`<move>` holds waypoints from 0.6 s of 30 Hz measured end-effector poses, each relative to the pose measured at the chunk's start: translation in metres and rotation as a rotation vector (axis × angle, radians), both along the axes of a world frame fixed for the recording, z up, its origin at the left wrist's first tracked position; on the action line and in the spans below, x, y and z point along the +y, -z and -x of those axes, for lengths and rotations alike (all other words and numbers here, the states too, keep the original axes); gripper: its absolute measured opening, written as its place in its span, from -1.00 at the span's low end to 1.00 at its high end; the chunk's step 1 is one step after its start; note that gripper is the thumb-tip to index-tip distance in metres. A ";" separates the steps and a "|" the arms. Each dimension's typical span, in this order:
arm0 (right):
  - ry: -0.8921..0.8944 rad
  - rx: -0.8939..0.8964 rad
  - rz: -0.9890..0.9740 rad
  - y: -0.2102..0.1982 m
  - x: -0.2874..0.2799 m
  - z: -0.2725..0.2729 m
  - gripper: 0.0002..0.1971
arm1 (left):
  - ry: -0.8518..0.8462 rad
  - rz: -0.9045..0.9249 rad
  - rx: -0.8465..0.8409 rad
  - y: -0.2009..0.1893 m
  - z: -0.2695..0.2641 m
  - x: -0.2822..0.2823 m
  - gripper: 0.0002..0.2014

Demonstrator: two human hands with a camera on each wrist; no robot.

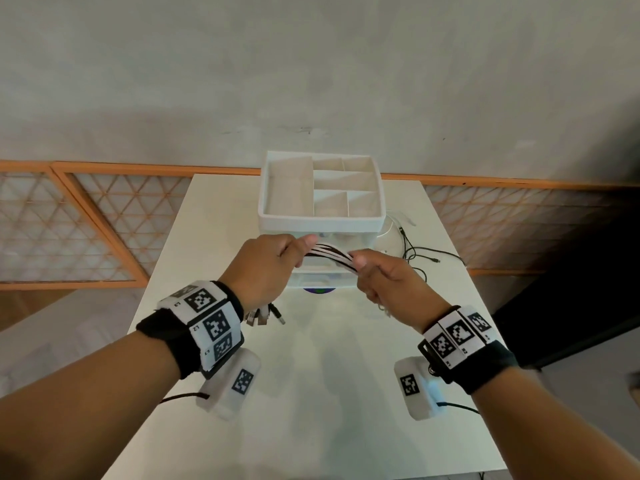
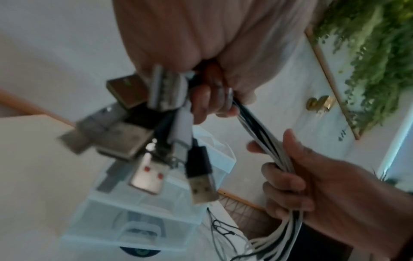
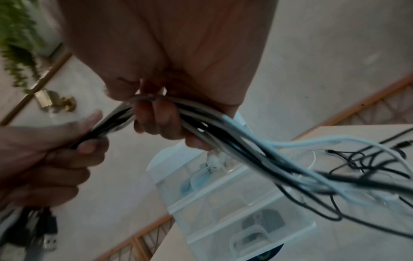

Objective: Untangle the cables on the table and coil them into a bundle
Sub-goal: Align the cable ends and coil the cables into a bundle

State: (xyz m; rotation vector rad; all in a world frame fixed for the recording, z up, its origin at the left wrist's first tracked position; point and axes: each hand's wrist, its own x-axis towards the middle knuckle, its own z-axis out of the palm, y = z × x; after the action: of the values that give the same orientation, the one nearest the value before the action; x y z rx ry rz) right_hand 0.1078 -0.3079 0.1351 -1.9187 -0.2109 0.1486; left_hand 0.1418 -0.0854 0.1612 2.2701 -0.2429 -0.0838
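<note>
A bunch of black and white cables stretches between my two hands above the table. My left hand grips one end, and several USB plugs hang below it; the left wrist view shows those plugs up close. My right hand grips the bunch a little further along. Past the right hand the loose cables trail down in a tangle to the table. More black cable lies on the table at the right.
A white drawer unit with a divided tray on top stands at the table's far middle, right behind my hands. A low orange-framed lattice panel runs along the wall behind the table.
</note>
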 end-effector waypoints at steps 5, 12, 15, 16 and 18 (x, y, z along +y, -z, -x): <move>0.126 0.013 -0.126 -0.002 0.007 -0.002 -0.67 | -0.240 0.552 0.179 0.011 -0.005 -0.008 -0.49; 0.205 -0.370 -0.081 -0.010 0.057 -0.005 -0.78 | 0.013 0.507 0.240 -0.003 0.009 -0.031 -0.11; 0.074 -0.473 0.054 -0.001 0.073 0.002 -0.79 | -0.027 0.628 0.275 -0.002 0.011 -0.033 -0.55; 0.011 -0.474 0.094 0.002 0.075 0.004 -0.82 | -0.116 0.687 0.332 0.000 0.009 -0.031 -0.56; -0.105 -0.407 0.112 0.005 0.072 0.006 -0.82 | -0.235 0.806 0.420 0.005 0.003 -0.022 -0.56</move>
State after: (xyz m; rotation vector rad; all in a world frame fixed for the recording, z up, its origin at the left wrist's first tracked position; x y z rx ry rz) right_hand 0.1014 -0.2361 0.1297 -2.0351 -0.5864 -0.1667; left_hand 0.1388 -0.1074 0.1567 1.4207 0.1912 -0.2808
